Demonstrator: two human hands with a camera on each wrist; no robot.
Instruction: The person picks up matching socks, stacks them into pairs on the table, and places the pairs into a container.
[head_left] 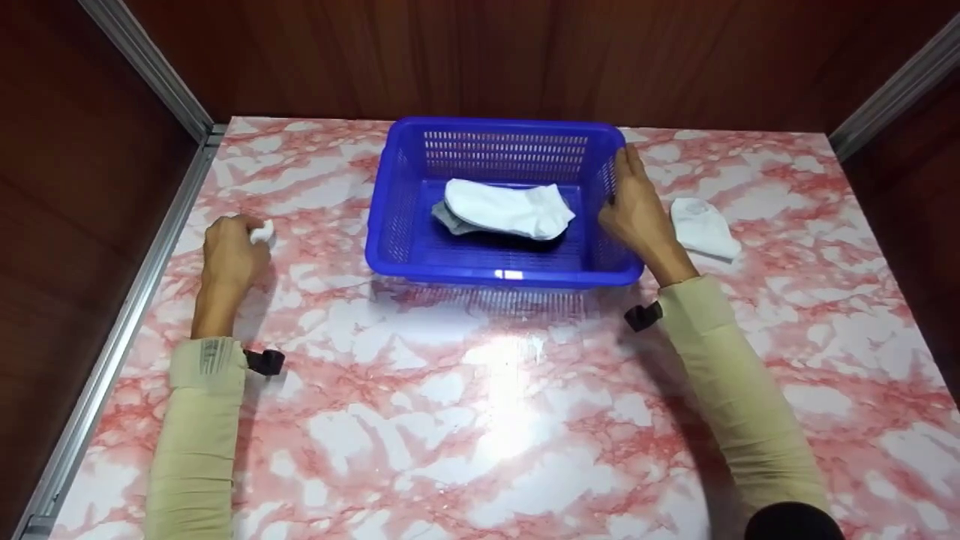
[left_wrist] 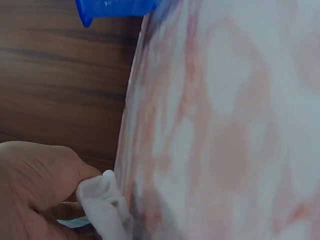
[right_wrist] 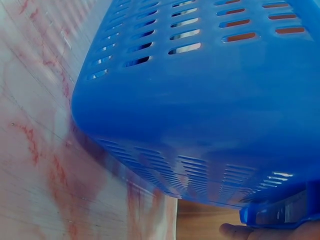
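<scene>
A blue plastic basket with slotted walls stands at the back middle of the table. Inside it lie a white sock on top and a grey sock partly hidden beneath, with something dark under them. My right hand grips the basket's right rim; in the right wrist view the blue wall fills most of the picture and a fingertip shows low at the right. Over at the left, my left hand pinches a small bunched white sock, mostly hidden by the fingers in the head view.
Right of the basket, a folded white sock lies on the red-and-white marbled table. Dark wood panels close off the back and both sides, with metal strips along the corners.
</scene>
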